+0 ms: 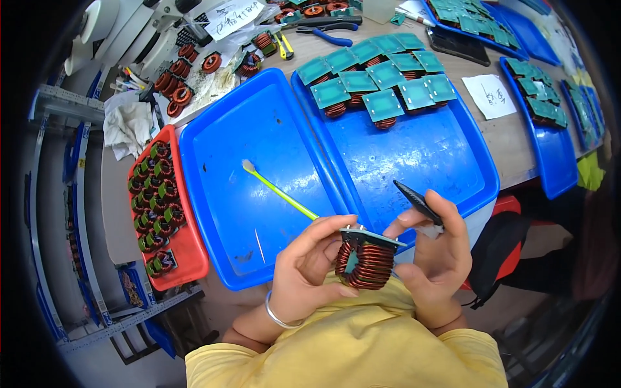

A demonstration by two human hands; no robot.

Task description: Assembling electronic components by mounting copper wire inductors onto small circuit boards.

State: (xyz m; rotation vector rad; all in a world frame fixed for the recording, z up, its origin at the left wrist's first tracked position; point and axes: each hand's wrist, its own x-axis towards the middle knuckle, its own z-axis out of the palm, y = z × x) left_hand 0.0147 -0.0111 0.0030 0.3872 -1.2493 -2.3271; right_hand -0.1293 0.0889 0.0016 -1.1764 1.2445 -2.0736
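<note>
Pale table (pixel 115 213), blue trays (pixel 226 174) (two adjoining), red tray (pixel 187 255), paper (pixel 490 97)

Metal shelving (pixel 68 107) at left; light-brown worktable (pixel 504 145).

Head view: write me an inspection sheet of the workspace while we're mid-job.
Surface: table carrying a left blue tray, right blue tray and red tray.
Job's things: copper-wound coil, held up; green-handled brush over the left blue tray, hand contact unclear.
Clutter: blue-handled pliers, yellow cutter, crumpled white cloth.
Hands: left hand grips the coil; right hand holds a black pointed tool.
Cables: nothing seen.
Surroundings: metal shelving at left.
</note>
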